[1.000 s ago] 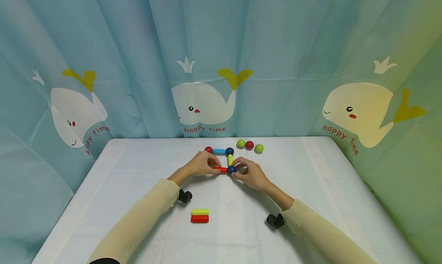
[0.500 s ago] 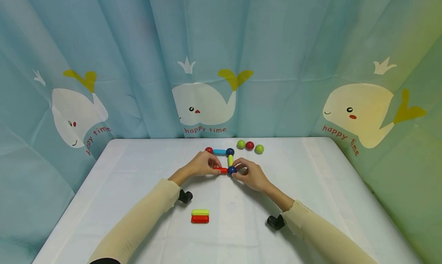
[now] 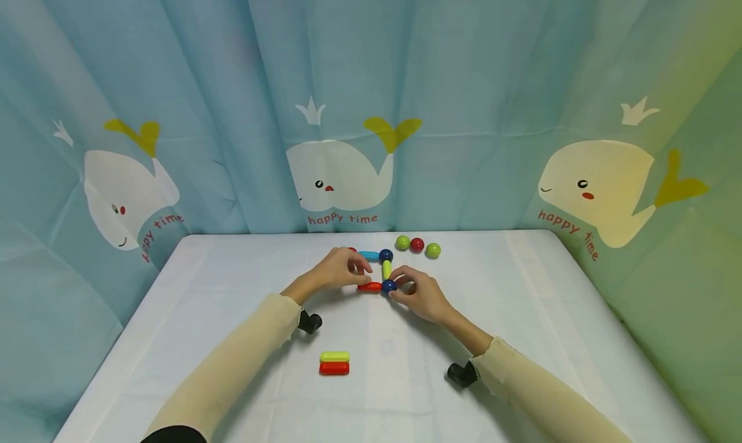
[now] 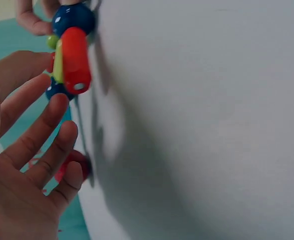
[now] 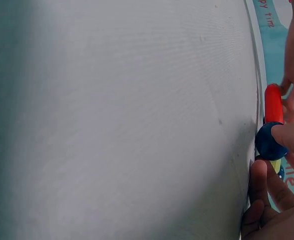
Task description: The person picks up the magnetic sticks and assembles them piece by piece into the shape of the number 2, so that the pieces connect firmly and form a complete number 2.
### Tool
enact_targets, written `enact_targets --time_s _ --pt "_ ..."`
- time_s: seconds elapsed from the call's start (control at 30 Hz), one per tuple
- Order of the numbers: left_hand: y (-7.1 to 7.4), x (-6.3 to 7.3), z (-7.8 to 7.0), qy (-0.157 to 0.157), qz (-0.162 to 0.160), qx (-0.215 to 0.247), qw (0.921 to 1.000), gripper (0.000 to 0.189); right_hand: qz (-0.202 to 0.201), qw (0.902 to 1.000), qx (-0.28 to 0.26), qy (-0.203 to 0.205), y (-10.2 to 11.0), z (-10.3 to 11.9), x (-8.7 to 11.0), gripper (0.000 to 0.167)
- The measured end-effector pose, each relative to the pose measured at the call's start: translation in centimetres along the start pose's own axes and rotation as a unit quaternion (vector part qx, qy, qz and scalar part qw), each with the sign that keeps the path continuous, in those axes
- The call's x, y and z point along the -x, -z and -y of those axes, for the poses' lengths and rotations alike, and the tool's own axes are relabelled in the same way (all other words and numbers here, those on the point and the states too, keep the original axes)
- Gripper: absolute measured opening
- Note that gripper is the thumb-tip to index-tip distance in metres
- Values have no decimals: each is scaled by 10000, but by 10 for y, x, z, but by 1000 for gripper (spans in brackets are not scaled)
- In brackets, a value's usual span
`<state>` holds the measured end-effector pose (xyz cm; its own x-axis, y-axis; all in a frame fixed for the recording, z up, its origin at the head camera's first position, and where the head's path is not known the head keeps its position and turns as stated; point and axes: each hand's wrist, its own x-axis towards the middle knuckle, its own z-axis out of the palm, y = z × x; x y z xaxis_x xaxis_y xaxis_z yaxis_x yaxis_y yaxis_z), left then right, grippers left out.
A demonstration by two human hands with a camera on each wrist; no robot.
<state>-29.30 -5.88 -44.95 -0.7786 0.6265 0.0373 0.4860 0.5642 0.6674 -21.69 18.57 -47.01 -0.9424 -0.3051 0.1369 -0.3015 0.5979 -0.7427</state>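
A joined chain of toy rods and balls lies toward the back of the table. Its red rod (image 3: 369,287) runs left from a dark blue ball (image 3: 389,287); a yellow-green rod (image 3: 386,269) links that ball to a second blue ball (image 3: 386,255). From there a light blue rod (image 3: 367,256) leads to a red ball (image 4: 72,166), mostly hidden behind my left hand in the head view. My right hand (image 3: 426,296) pinches the nearer blue ball between thumb and fingers. Beside the red rod's free end, my left hand (image 3: 339,269) has its fingers spread, holding nothing.
Two green balls (image 3: 433,250) and another red ball (image 3: 417,245) sit behind my right hand. Nearer the front, a yellow rod (image 3: 334,357) and a red one lie side by side. A whale-print curtain (image 3: 464,192) borders the table's back.
My left hand has let go of the red rod and risen slightly away from it, its fingers opening. The right hand keeps its hold on the blue ball.
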Motion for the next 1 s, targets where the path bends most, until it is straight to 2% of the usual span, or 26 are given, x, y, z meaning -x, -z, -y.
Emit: enact_targets --time_s 0.1,0.27,0.53,0.73,1.0 --pt "6 -8 -3 -134 -200 -65 9997 18 2 10000 -35 -56 0 0 1 25" --pt "15 -24 -11 -100 -491 -51 9987 23 16 9998 -108 -143 1 1 2 25" --pt "22 -54 -21 -125 -736 -325 9967 27 73 9998 -142 -152 3 -3 1 26" --pt "17 -71 -27 226 -700 -459 9962 28 210 9992 -277 -193 5 -5 3 26" --pt "8 -89 -35 264 -557 -532 9967 30 203 9991 -341 -120 7 -7 3 28"
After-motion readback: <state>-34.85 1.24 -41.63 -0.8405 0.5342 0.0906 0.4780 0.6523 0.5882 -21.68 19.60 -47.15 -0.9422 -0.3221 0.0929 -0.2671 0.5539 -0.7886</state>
